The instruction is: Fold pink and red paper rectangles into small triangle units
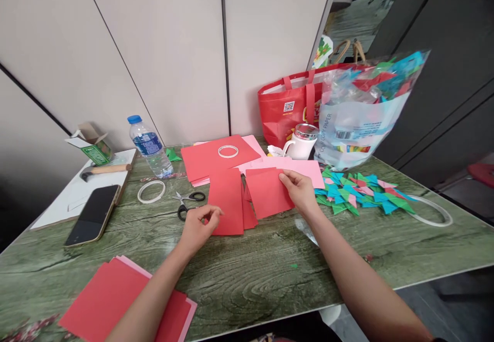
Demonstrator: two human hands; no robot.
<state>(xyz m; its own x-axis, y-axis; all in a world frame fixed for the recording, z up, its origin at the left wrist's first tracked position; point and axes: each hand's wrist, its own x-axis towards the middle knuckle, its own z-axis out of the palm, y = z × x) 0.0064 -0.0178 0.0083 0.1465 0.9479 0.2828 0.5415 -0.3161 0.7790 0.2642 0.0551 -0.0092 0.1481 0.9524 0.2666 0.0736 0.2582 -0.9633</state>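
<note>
My right hand [301, 192] pinches the upper right edge of a piece of red paper [267, 195], with the thumb on its near face. My left hand [198, 229] is over the lower left part of another red paper strip [228, 187]. Its thumb and forefinger are closed together; whether anything is between them cannot be made out. More red pieces [249, 216] lie partly hidden between the two. Black-handled scissors [189, 198] rest with open blades just beyond my left hand. Behind my right hand are pink sheets [306, 171].
Red sheets [204, 158] bear a tape roll [228, 151]; another roll [151, 192] lies left. A bottle [150, 149], phone [94, 213] and hammer-like tool [106, 171] are left. A mug [301, 144], bags [347, 131] and folded paper pieces [357, 193] stand right. A red stack [104, 298] lies nearest.
</note>
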